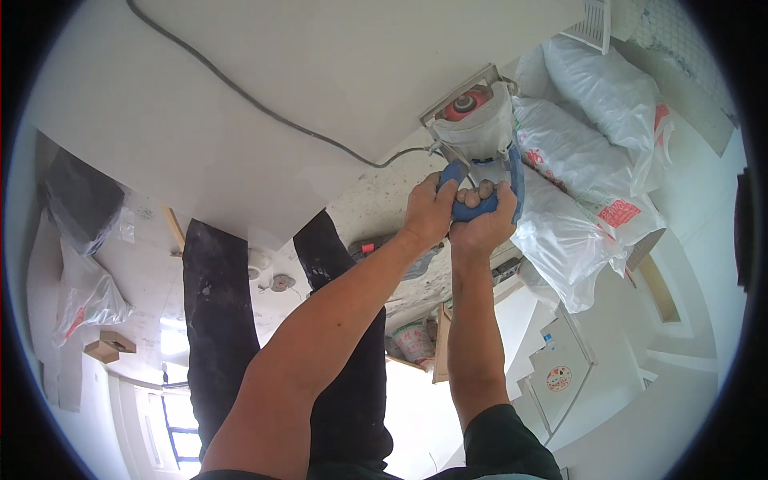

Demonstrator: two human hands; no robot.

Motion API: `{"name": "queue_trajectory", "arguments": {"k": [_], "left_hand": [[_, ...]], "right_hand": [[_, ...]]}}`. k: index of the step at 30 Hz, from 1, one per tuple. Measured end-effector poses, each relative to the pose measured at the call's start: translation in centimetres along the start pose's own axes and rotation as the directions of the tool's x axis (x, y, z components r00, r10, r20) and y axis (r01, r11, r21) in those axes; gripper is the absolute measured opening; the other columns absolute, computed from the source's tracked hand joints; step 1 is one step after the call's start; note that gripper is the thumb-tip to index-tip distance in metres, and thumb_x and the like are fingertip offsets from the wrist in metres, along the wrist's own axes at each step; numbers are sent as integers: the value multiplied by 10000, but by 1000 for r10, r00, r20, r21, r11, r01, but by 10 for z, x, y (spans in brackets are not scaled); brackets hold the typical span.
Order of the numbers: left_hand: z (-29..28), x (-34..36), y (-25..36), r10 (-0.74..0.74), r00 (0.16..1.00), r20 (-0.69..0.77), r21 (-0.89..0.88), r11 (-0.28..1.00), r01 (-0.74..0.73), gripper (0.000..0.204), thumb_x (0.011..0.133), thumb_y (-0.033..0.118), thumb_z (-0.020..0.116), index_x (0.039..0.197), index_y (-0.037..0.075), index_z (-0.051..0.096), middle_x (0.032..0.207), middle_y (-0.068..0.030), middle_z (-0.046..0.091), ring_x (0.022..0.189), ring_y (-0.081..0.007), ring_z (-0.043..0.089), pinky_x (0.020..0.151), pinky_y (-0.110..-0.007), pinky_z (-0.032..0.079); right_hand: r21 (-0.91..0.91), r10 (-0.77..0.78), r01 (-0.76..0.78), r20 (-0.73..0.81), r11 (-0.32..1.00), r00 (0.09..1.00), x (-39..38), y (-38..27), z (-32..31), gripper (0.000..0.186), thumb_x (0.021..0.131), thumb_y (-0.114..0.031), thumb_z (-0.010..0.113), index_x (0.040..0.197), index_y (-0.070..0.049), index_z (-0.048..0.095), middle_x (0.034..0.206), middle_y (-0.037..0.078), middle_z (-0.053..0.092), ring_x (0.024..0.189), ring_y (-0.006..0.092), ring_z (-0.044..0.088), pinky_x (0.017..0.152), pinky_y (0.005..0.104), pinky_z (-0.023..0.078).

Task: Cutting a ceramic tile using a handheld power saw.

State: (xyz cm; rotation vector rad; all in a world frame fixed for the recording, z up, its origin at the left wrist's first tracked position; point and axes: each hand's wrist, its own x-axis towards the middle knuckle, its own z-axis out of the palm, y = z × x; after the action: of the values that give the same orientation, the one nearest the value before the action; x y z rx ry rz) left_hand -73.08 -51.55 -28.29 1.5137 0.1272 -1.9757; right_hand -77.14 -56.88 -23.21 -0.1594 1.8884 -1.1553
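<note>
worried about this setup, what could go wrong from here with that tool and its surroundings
The grey cable runs across the pale panel close to the blue-handled tool, so it could snag. The stacked white bags sit right beside the tool and might catch on it. The left hand and right hand are ungloved, so a slip could hurt them.

The far part of the broad, pale, flat panel and one end of the dark grey, flexible cable are cut off; the left hand and right hand partly cover the blue, curved handle of the red-and-white power tool, whose underside is hidden; the left forearm partly hides a dark grey, unidentifiable object; the rim cuts off a brown shape at right
</note>
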Motion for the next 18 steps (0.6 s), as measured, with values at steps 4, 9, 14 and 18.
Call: {"name": "queue_trajectory", "arguments": {"k": [4,9,14,18], "left_hand": [[0,0,0,27,1000,4,19,999,-27,365,956,220,532,1109,-102,610,864,-98,648,805,-138,540,751,-299,461],[0,-3,-1,18,1000,-14,54,998,-18,385,941,249,529,1098,-92,617,876,-188,658,827,-245,604,767,-360,476],[-1,-2,-7,28,1000,-12,65,998,-27,412,928,278,525,1102,-84,620,892,-272,670,851,-347,665,789,-416,491],[2,-3,-7,-5,1000,0,17,1000,5,386,941,254,529,1102,-84,617,858,-183,647,803,-247,594,733,-359,474]], "right_hand": [[8,3,-3,3,1000,1000,4,1,-6,121,935,-150,502,870,-48,488,702,33,460,558,143,420,518,303,395],[-13,13,-13,-26,1000,1000,0,1,-6,122,939,-173,497,884,-66,474,705,27,461,552,144,425,538,321,422],[-47,23,-23,4,999,1000,0,2,-11,126,943,-194,488,889,-84,458,707,22,463,556,145,432,568,340,450],[-52,25,-25,14,998,1000,0,-1,-12,131,947,-195,480,883,-84,455,702,24,462,564,145,437,574,338,451]]}}
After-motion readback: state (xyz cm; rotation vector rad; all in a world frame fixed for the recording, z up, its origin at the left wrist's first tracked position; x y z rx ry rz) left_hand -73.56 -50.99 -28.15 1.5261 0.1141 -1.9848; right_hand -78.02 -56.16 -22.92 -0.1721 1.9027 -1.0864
